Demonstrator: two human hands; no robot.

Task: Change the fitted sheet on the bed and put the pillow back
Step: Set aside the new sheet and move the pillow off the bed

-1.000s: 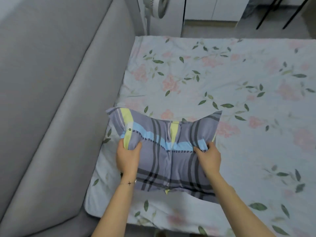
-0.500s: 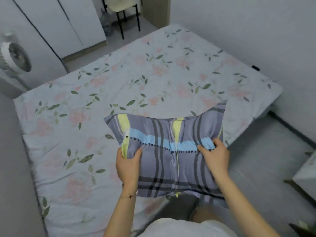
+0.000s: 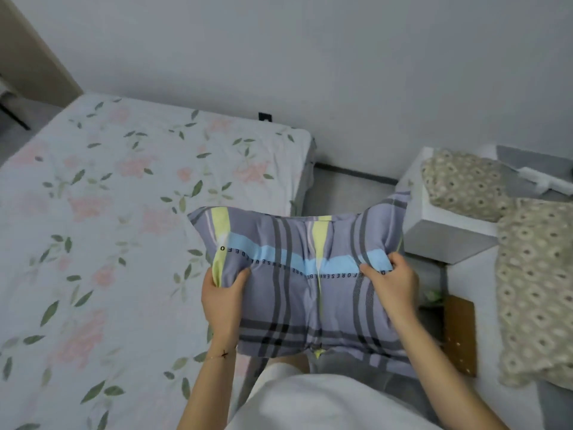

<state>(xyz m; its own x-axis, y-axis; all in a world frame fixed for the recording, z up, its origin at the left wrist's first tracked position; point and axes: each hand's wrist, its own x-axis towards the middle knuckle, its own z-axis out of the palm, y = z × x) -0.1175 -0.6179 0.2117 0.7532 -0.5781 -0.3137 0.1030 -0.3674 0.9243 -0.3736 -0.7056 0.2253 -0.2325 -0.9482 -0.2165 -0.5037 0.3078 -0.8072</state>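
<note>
**Surroundings**
- Bed, left of view: covered by a floral fitted sheet with pink blossoms and green leaves, lightly creased. Its far corner sits close to the grey wall.
- Black socket on the wall, just above that corner.
- White-topped grey block, right of view. A beige dotted cushion lies on it.
- Second cushion of the same pattern, nearer, on a pale surface.
- Brown board with small holes, below the block and just beside the right forearm.
- A strip of grey floor runs between bed and block.

**Task item**
- Pillow: lilac-grey plaid case with yellow and pale-blue bands and a line of lettering. It is held up off the bed in front of the person's body, over the bed's edge and the floor gap. In this view its upper right corner overlaps the block.

**Hands**
- Left hand: grips the pillow's left edge, with the thumb on the front and the fingers hidden behind.
- Right hand: fingers curled, pinching bunched fabric at the pillow's right side.
</note>
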